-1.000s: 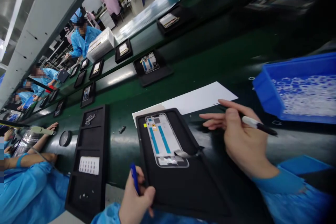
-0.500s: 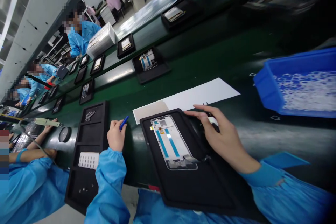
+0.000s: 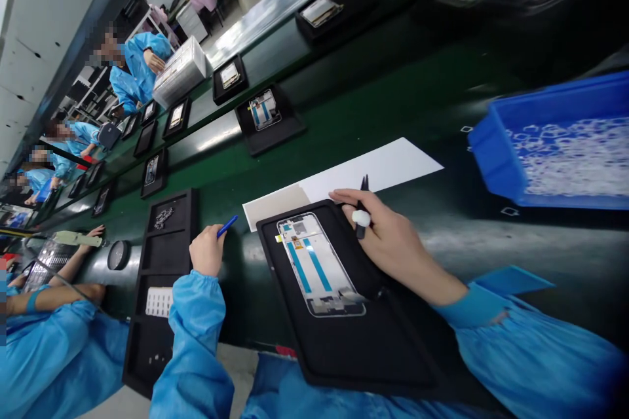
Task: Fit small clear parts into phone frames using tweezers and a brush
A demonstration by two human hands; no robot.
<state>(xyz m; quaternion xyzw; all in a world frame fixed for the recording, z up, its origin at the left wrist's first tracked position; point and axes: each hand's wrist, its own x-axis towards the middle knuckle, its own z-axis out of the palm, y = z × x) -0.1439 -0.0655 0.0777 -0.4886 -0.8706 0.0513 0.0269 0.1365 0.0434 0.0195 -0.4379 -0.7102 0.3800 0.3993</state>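
Note:
A phone frame [image 3: 317, 266] with two blue strips lies in a black tray [image 3: 363, 340] in front of me. My right hand [image 3: 388, 242] rests on the tray's right rim and grips a black-and-white pen-like tool [image 3: 362, 213], tip pointing away. My left hand [image 3: 207, 252] is closed around a blue pen-like tool [image 3: 227, 226] and hovers over the green belt left of the tray, beside a black compartment tray [image 3: 164, 275] that holds small screws [image 3: 163, 217] and a white card [image 3: 158, 302].
A white sheet [image 3: 383, 167] lies behind the tray. A blue bin [image 3: 496, 157] of clear small parts stands at the right. More black trays with phone frames [image 3: 264, 111] ride the belt. A co-worker's arms [image 3: 54, 288] work at the left; other people sit farther along.
My left hand rose from the tray's near edge to the belt beside the compartment tray. My right hand drew back onto the tray's rim and turned its tool upright.

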